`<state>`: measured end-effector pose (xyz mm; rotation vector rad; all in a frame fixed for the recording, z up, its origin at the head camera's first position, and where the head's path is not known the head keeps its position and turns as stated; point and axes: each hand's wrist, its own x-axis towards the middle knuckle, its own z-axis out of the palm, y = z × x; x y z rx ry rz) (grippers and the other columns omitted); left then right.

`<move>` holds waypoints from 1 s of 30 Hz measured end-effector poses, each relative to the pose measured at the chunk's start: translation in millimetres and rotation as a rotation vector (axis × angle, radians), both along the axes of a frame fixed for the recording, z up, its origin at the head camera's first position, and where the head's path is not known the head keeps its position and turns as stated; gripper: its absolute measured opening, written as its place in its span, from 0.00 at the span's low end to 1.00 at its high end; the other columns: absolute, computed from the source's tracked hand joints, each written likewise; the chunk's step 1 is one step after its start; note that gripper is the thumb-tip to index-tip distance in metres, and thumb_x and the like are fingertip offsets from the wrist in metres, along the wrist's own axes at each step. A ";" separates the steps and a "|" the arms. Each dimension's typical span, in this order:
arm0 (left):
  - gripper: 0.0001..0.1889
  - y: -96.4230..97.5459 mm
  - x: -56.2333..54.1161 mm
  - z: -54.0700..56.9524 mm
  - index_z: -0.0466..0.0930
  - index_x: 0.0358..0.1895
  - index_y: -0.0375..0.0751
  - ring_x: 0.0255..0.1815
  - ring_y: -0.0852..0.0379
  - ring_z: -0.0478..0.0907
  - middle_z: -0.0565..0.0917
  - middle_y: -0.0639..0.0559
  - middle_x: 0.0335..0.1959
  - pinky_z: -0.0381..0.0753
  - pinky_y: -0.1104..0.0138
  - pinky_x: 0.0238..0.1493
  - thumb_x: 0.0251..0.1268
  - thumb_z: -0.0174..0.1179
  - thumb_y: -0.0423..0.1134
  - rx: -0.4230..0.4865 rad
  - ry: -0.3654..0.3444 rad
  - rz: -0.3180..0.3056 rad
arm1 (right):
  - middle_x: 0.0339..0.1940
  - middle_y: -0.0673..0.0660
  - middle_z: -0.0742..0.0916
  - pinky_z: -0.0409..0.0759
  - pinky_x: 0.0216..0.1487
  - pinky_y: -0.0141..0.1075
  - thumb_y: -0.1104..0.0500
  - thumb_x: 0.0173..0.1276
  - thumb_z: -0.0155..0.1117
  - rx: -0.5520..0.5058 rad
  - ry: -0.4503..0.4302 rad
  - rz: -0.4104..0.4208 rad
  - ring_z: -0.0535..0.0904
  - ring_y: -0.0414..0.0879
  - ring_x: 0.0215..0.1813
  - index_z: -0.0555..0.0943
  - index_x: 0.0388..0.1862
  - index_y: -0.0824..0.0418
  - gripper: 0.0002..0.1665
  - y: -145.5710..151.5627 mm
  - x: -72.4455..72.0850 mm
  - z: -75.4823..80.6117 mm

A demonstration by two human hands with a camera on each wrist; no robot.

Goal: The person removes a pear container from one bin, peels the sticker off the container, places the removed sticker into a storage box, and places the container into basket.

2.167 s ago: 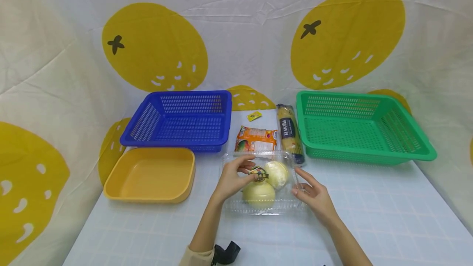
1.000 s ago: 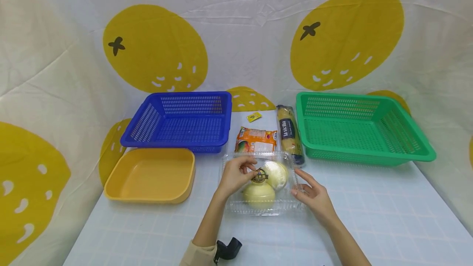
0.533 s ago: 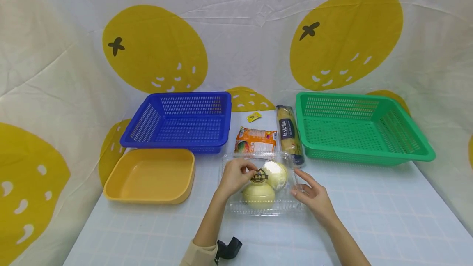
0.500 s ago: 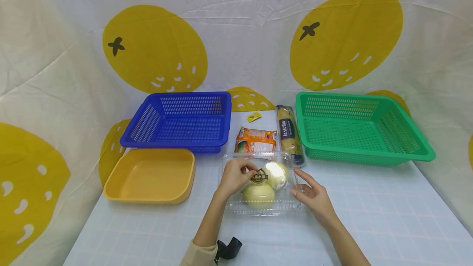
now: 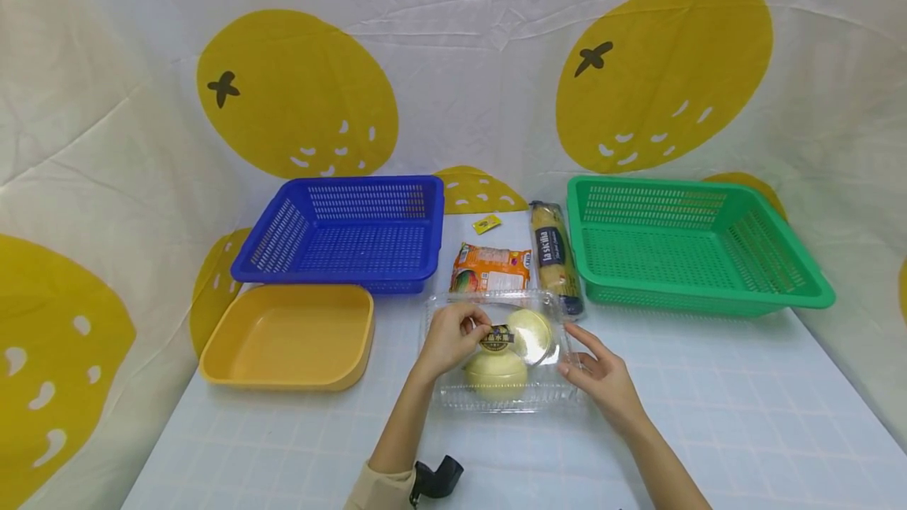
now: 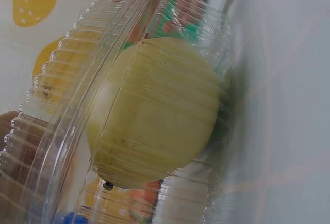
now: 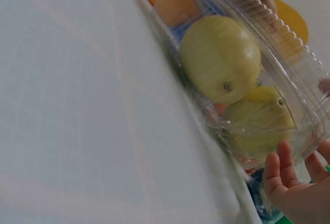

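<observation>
A clear plastic clamshell box (image 5: 453,396) with two pale yellow-green melons (image 5: 496,372) inside lies in the middle of the table. On its lid is a dark round label (image 5: 498,338) with light lettering. My left hand (image 5: 451,339) is over the lid's left half, thumb and forefinger pinching at the label's left edge. With my right hand (image 5: 602,376) I hold the box's right end, fingers spread along its side. The right wrist view shows the right fingers (image 7: 286,164) against the end wall. Seen from the left wrist, one melon (image 6: 160,110) shows through the ribbed side wall.
Behind the box lie an orange packet (image 5: 491,267), a small yellow sachet (image 5: 486,223) and a long pack labelled "la sicilia" (image 5: 555,254). A blue basket (image 5: 336,270) and a yellow tub (image 5: 283,376) stand left, a green basket (image 5: 701,293) right.
My left thumb and fingers have drawn in from across the label to its left edge, uncovering more of the lettering. The right hand and the box have hardly moved.
</observation>
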<state>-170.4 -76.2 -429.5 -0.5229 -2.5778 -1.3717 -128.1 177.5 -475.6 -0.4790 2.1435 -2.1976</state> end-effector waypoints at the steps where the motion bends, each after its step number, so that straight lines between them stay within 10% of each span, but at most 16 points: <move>1: 0.04 -0.2 0.2 0.3 0.82 0.25 0.36 0.18 0.67 0.66 0.77 0.53 0.19 0.69 0.75 0.20 0.49 0.65 0.25 0.006 -0.001 -0.003 | 0.68 0.55 0.67 0.80 0.42 0.29 0.72 0.62 0.60 -0.001 0.001 0.001 0.78 0.38 0.46 0.64 0.69 0.63 0.36 0.0 0.1 0.1; 30: 0.03 -2.7 2.0 1.0 0.81 0.26 0.33 0.19 0.64 0.66 0.76 0.51 0.19 0.67 0.75 0.20 0.53 0.62 0.24 0.132 -0.079 -0.029 | 0.68 0.53 0.68 0.80 0.43 0.30 0.71 0.62 0.61 0.031 -0.007 -0.020 0.79 0.44 0.48 0.64 0.70 0.62 0.36 0.3 -0.4 -1.0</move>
